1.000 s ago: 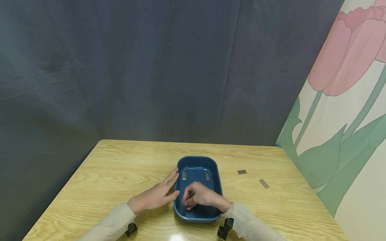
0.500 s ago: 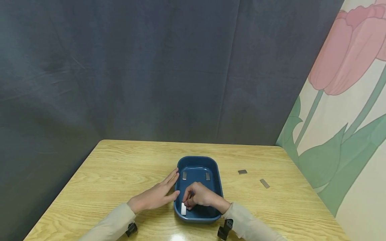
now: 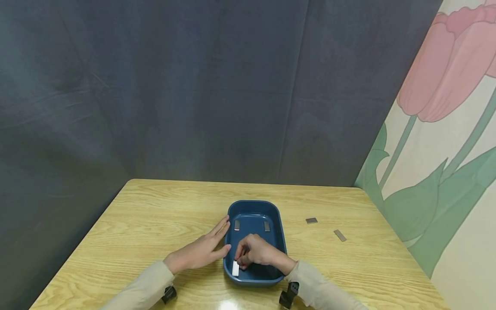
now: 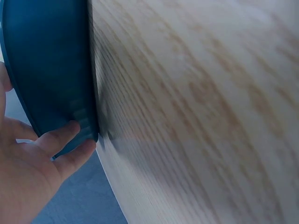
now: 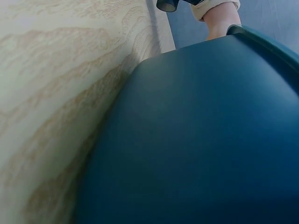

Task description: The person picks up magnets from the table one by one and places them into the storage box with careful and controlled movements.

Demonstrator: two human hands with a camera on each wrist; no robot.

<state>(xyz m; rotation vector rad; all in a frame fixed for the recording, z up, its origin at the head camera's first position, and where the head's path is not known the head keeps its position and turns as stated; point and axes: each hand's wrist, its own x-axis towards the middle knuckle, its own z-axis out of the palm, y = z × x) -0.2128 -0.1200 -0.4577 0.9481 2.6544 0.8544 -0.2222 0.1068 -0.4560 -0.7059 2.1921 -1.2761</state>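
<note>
A deep blue rectangular tray [image 3: 253,283] stands on the wooden table. My left hand [image 3: 199,253] rests against its left side with fingers fairly straight and spread; the left wrist view shows the fingertips [image 4: 72,127] touching the tray's outer wall. Inside the tray, my right hand [image 3: 252,253] pinches the far end of a small flat rectangular metal piece [image 3: 235,269] near the front left corner. The piece's face shines bright. Two similar dark pieces lie farther back on the tray floor, a left one [image 3: 237,225] and a right one [image 3: 267,226]. The right wrist view hides the right hand's fingers.
To the right of the tray, two more flat pieces lie on the table [image 3: 186,206], a darker one [image 3: 311,220] and a lighter one [image 3: 340,235]. A dark curtain [image 3: 193,94] hangs behind the table, and a tulip-painted wall [image 3: 445,172] borders its right side.
The piece under my right hand has turned from dark to bright as its face catches the light, with only a slight tilt showing. Both hands and the tray stay in place.
</note>
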